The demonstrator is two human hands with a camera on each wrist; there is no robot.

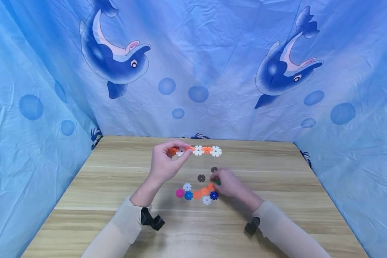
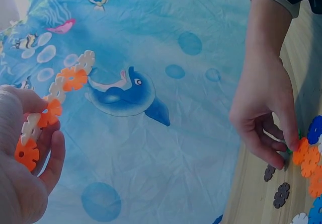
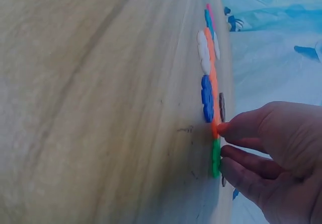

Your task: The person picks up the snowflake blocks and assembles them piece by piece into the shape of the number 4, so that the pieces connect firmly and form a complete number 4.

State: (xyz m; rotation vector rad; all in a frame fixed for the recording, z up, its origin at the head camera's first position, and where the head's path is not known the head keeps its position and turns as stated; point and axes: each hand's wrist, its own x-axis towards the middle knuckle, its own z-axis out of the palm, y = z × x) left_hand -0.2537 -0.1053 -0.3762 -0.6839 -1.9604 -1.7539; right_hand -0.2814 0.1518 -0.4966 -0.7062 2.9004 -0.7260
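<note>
My left hand (image 1: 165, 164) is raised above the far part of the table. Between thumb and fingers it pinches a chain of interlocked snowflake discs (image 1: 198, 150), orange and white by turns, which stretches out to the right. Down at the table, my right hand (image 1: 229, 183) reaches over the loose discs with bent fingers and a gap between thumb and index. Its fingertips touch an orange disc (image 2: 300, 151) and a green disc (image 3: 216, 158), both lying flat. The hand partly covers the green one in the head view.
Several loose discs lie on the wooden table (image 1: 116, 229): a pink one (image 1: 179, 193), a light blue one (image 1: 188, 195), a dark blue one (image 1: 214, 195), a white one (image 1: 207, 200) and a brown one (image 1: 201, 178). A blue dolphin-print curtain (image 1: 219, 46) surrounds the table.
</note>
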